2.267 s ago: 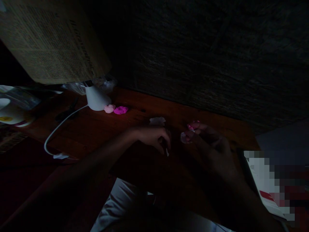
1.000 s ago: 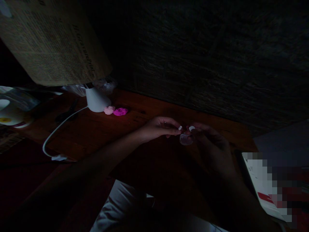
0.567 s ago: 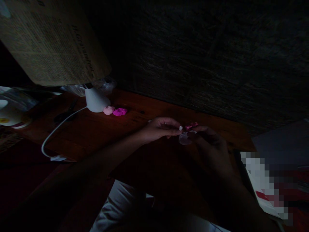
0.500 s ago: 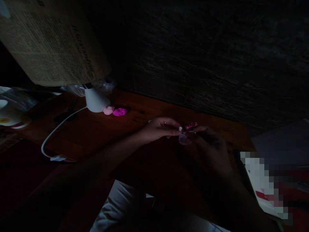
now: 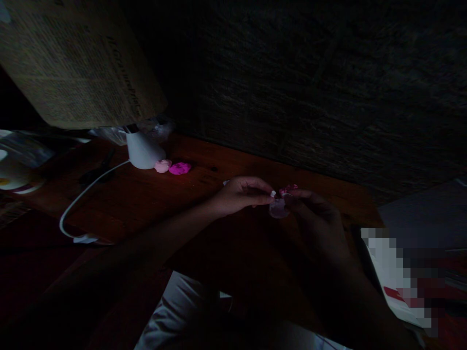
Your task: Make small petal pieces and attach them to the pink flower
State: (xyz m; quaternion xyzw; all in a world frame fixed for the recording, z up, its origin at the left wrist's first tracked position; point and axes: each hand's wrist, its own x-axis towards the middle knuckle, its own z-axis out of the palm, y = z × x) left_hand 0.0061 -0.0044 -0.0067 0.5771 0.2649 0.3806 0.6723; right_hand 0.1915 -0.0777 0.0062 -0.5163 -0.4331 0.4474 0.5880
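My left hand (image 5: 242,194) is closed in a pinch, with a small white lump (image 5: 273,194) between thumb and forefinger. Facing it, my right hand (image 5: 319,214) has thumb and forefinger pressed together. What they grip, if anything, is too dark to make out. Just beneath my fingertips is a pale, see-through round piece (image 5: 278,208), partly covered by the right thumb. A small, bumpy pink piece (image 5: 288,188) shows just beyond the right fingertips. Two soft-looking lumps, one light pink (image 5: 163,166) and one bright magenta (image 5: 180,168), lie farther left on the wooden table (image 5: 204,155).
A lamp with a newsprint shade (image 5: 83,68) and white base (image 5: 144,149) stands at left, its white cable (image 5: 85,197) curving forward. White containers (image 5: 14,172) are at the far left. A dark textured wall (image 5: 292,87) rises behind. A white-edged object (image 5: 394,287), partly blurred out, lies at right.
My right thumb and forefinger have closed together and moved slightly up beside the pink piece. My left hand keeps its pinch on the white lump. The view has shifted slightly.
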